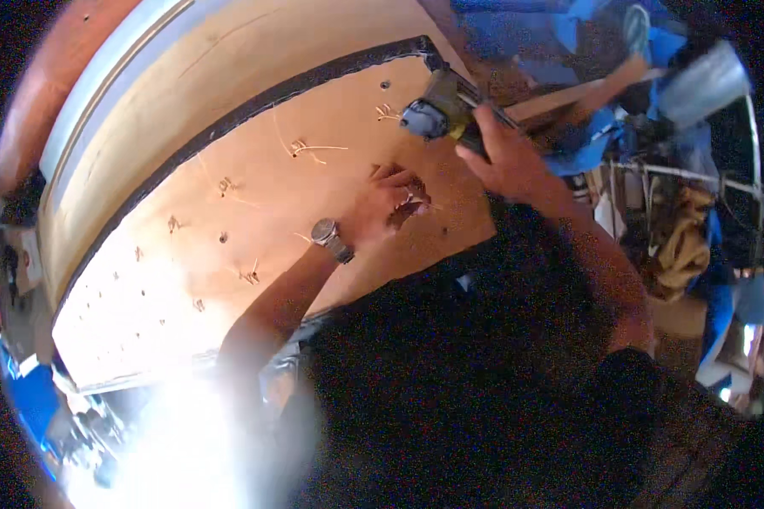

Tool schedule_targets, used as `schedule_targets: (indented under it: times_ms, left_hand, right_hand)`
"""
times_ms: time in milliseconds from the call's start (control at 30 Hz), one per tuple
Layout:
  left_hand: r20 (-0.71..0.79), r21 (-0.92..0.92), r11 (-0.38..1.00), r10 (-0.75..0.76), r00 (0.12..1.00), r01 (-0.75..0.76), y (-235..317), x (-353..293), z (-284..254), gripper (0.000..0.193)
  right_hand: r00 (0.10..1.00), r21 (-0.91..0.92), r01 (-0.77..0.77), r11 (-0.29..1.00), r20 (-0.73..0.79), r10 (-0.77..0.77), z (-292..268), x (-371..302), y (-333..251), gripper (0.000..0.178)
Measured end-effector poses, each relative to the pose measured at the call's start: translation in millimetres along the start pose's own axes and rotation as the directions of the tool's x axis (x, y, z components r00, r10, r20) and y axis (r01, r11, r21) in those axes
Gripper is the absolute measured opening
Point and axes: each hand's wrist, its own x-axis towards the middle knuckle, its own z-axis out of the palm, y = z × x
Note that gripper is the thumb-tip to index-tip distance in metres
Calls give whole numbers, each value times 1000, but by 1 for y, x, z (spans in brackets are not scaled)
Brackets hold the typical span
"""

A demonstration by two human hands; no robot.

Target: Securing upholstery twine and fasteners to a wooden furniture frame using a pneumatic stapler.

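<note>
A large tan panel (356, 110) with a curved, dark-edged top spreads out before me, dotted with small holes and tufts of pale twine (299, 150). My left hand (382, 199), with a wristwatch (325, 231) at its wrist, lies against the panel's right part. Its fingers are bent round toward the thumb, and what is between them is too small and blurred to name. Above it and to the right, my right hand (509, 161) grips a green-and-grey handheld power tool (450, 114) by the handle. The tool is at the panel's upper right corner; its exact kind is unclear.
Behind the panel curves a cream padded surface (187, 76) with a reddish-brown edge (42, 93) beyond. To the right stand a metal rack (696, 174), blue sheeting and a brown cloth bundle (683, 242). Strong glare washes out the lower left.
</note>
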Motion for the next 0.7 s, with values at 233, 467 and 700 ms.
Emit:
schedule_targets:
  times_ms: [233,467,700]
  left_hand:
    - [86,-550,776,-315,945,309,42,-5,0,9]
    - [50,-479,805,-372,927,349,42,-9,0,23]
    - [172,-294,923,-206,963,250,43,13,-20,22]
  right_hand:
    - [996,87,79,993,44,-83,25,14,0,59]
    - [961,390,-119,913,276,7,-44,-45,-2,62]
    - [886,415,-357,837,435,162,-45,-49,-20,50]
